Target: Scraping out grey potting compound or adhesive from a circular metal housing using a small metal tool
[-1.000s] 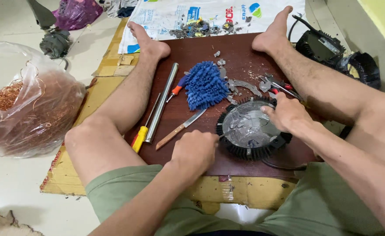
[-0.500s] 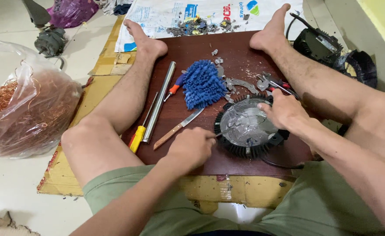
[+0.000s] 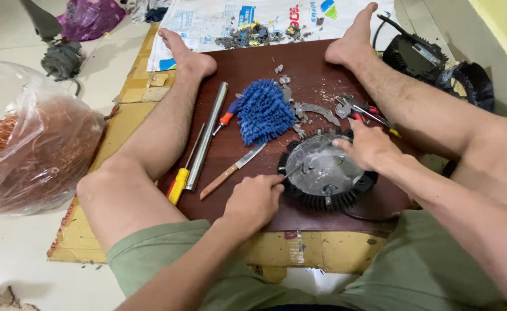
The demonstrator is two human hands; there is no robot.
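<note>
Tools lie spread over the dark red board [image 3: 253,63] between the person's outstretched legs: a metal tube [image 3: 207,135], a yellow-handled screwdriver [image 3: 179,183] beside it, a wooden-handled knife [image 3: 230,171], a fluffy blue mop head [image 3: 263,111] with an orange-handled tool [image 3: 228,116] poking out from under it, and red-handled pliers [image 3: 361,110] among grey broken bits [image 3: 316,109]. The board rests on cardboard [image 3: 121,121] on the floor. To the left sits a clear plastic bag of copper wire [image 3: 40,152]; a black device [image 3: 417,56] lies beyond the right leg, and printed paper [image 3: 207,23] with scrap on it lies past the feet.

The round black finned lamp [image 3: 325,173], with its clear cover, sits on the board close to the person's lap. The right hand [image 3: 368,147] is clamped over its far right rim, holding it. The left hand [image 3: 255,198] is clenched around a thin metal tool [image 3: 291,171] whose tip touches the lamp's left edge. The knife lies just beside that hand, nothing between hand and lamp.

Compared with half a second ago, the left hand has moved in from the board to the lamp's rim, while the right hand has kept its hold on the far side; the tools have not shifted.
</note>
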